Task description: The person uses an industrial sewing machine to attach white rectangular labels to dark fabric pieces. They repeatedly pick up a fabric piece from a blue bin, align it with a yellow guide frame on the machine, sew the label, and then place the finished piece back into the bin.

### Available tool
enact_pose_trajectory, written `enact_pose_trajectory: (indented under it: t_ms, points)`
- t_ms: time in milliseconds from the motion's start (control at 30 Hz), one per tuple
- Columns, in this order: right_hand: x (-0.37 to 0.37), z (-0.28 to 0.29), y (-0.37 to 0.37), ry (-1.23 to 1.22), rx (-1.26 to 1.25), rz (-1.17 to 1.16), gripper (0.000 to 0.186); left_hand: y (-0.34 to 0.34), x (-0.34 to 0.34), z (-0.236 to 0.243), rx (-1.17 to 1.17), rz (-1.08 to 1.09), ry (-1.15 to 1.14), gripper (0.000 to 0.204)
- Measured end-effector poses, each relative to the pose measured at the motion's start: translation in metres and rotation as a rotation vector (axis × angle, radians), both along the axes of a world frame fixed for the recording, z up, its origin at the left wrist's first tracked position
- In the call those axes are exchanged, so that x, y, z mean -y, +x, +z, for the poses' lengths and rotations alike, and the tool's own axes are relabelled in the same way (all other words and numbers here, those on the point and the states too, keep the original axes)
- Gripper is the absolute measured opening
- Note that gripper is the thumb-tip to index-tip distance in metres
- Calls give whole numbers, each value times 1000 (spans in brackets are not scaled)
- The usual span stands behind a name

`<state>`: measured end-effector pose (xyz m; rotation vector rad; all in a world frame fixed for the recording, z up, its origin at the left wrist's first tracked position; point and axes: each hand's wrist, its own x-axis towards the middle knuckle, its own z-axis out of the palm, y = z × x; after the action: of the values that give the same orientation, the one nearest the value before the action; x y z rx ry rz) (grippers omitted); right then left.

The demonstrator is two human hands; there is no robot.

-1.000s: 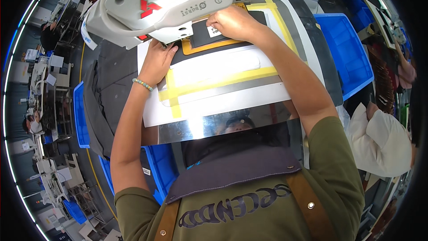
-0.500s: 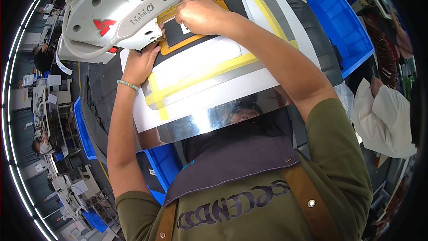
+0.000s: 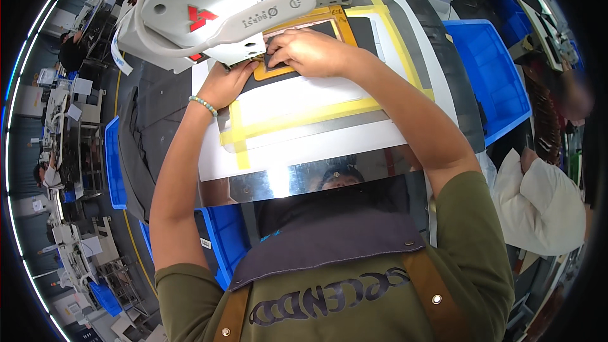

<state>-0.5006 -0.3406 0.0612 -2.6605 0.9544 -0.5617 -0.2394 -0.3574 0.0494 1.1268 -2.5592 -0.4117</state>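
Note:
Under the head of a white sewing machine [image 3: 183, 16] lies an orange frame [image 3: 347, 28] with a dark fabric piece [image 3: 327, 28] inside it. My left hand [image 3: 227, 85], wearing a beaded bracelet, is at the frame's near left corner. Its thumb side shows beside the frame's edge, while the machine head hides the other fingertips. My right hand [image 3: 310, 52] rests over the fabric, its fingers bent and bunched with the tips down near the machine's needle area. Whatever lies beneath those fingertips is hidden.
A white board [image 3: 304, 95] edged with yellow tape [image 3: 297, 123] lies under the frame, above a shiny metal plate [image 3: 253, 189]. A grey lamp arm [image 3: 272, 12] hangs over the work. Blue bins [image 3: 491, 76] stand at the right and below. White cloth [image 3: 538, 206] shows at far right.
The whole view has shifted, with the machine now further right in it. My right hand has come nearer to me across the frame. A white patch on the fabric no longer shows.

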Motion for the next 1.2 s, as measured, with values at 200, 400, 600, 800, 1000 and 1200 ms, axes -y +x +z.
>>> enact_pose_trajectory:
  t_ms: [200, 400, 600, 800, 1000, 1200]
  points:
    - [-10, -24, -3, -80, 96, 23, 44, -1, 5, -12, -208, -14, 61, 27]
    - [-18, -23, -1, -210, 129, 0, 41, -4, 3, -16, -296, 36, 76, 28]
    - [-21, -20, 4, -179, 153, -37, 37, 18, 24, -12, -602, 608, 654, 32]
    - [-15, -28, -1, -85, 263, -44, 29, 6, 17, -7, -72, 254, 150, 33]
    - [-17, -27, 3, -150, 237, -35, 26, 13, 22, -15, -101, 198, 83, 32]
    - [-13, -28, -1, -42, 255, -51, 26, -2, 19, -19, -113, 78, -257, 22]
